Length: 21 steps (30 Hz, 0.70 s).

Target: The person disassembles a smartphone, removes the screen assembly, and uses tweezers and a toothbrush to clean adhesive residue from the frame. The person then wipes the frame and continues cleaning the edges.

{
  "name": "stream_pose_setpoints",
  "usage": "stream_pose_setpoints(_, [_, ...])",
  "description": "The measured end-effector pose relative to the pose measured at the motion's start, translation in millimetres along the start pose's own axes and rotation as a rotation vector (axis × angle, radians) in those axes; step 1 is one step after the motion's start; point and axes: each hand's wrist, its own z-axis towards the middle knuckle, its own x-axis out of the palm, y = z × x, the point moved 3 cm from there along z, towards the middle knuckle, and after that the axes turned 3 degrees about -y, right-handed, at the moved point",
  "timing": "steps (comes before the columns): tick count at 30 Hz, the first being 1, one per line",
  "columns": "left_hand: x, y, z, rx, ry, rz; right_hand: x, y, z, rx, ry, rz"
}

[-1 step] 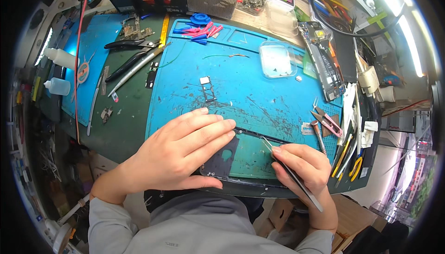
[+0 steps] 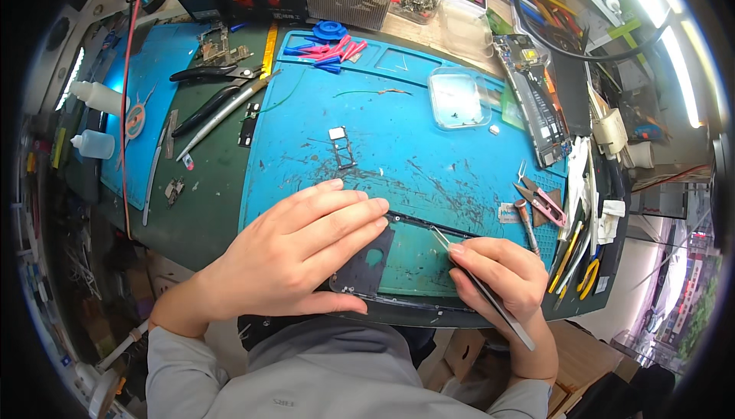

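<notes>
Frame (image 2: 361, 272), seen in the head view, lies on the near part of the blue mat (image 2: 291, 143), close to the person. It is thin and dark, with a solid plate at its left end and a long opening through which the mat shows. The left hand (image 2: 302, 247) rests over that left end, fingers stretched out toward the far rail and the thumb spread apart along the near side. The right hand (image 2: 507, 273) is pinched on slim tweezers (image 2: 498, 308), their tips pointing at the far rail; whether they touch it is too fine to tell. The two hands are apart.

Beyond the left fingers lies a small tray (image 2: 342, 149) with a white piece at its far end. Farther right on the mat sits a clear box (image 2: 462, 126). Pink scissors (image 2: 546, 205) and a blade (image 2: 508, 212) lie past the right hand. On the green surface (image 2: 214, 189), left of the mat, lie black-handled cutters (image 2: 214, 102); two bottles (image 2: 96, 145) are farther left.
</notes>
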Motion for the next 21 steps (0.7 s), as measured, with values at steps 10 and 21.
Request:
stream_pose_setpoints(10, [0.1,2.0,2.6,-0.018,0.015,-0.017,1.4,-4.3,0.3,0.023,-0.008,0.0])
stream_pose_setpoints(21, [-0.2,1.5,3.1,-0.016,0.018,-0.009,1.3,-3.7,2.2,0.026,-0.005,0.012])
